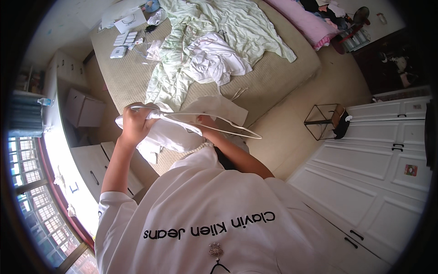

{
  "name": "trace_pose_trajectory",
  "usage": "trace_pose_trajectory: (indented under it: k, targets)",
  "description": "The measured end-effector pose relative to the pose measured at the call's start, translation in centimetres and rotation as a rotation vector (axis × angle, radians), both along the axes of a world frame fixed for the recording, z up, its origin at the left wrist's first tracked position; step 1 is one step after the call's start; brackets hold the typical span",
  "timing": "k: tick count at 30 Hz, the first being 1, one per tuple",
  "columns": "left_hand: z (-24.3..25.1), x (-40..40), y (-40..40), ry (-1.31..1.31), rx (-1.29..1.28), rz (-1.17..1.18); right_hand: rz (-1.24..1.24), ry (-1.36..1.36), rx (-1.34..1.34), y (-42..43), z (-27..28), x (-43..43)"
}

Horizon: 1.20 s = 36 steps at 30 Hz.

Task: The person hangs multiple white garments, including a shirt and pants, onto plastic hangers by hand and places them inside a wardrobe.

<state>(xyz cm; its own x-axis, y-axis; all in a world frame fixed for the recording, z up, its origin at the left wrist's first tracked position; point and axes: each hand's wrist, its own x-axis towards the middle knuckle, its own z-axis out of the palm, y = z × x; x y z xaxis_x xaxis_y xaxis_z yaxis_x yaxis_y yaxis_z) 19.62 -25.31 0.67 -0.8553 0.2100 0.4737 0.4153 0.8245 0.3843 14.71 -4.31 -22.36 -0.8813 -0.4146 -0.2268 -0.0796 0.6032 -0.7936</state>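
Note:
My left hand (136,124) is closed around one end of a white clothes hanger (236,128), together with bunched cloth of a white garment (171,135). The hanger points out to the right, and its right end is bare. My right hand (206,122) is behind the hanger at the garment, partly covered by cloth and the hanger, so its grip is hidden. The garment hangs below and beyond both hands, with a thin, light panel (222,108) spread to the right and pale drawstring ends (239,94) showing past it.
Before me is a bed with a beige ribbed cover (273,78). On it lie a crumpled white garment (215,60), a pale green quilt (239,24), a white paper bag (130,22) and a power strip (126,38). White wardrobes (356,161) and a metal-framed stool (321,121) stand right.

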Motion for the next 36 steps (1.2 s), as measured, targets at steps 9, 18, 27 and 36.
trace_pose_trajectory:
  k: [9,18,27,36]
  targets:
    - [-0.2,2.3,-3.3,-0.115,-0.104,0.246,-0.163,0.105,-0.125,9.7,-1.3,-7.3]
    - [-4.0,2.4,-3.3,-0.367,-0.301,0.373,-0.046,0.053,-0.413,10.9,9.1,-10.7]
    - [-5.9,2.4,0.9,-0.521,-0.227,0.445,-0.082,0.086,-0.367,8.9,11.6,-9.3]
    - [-8.9,1.7,6.2,-0.681,-0.247,0.503,0.07,0.167,-0.359,3.1,16.1,-3.4]
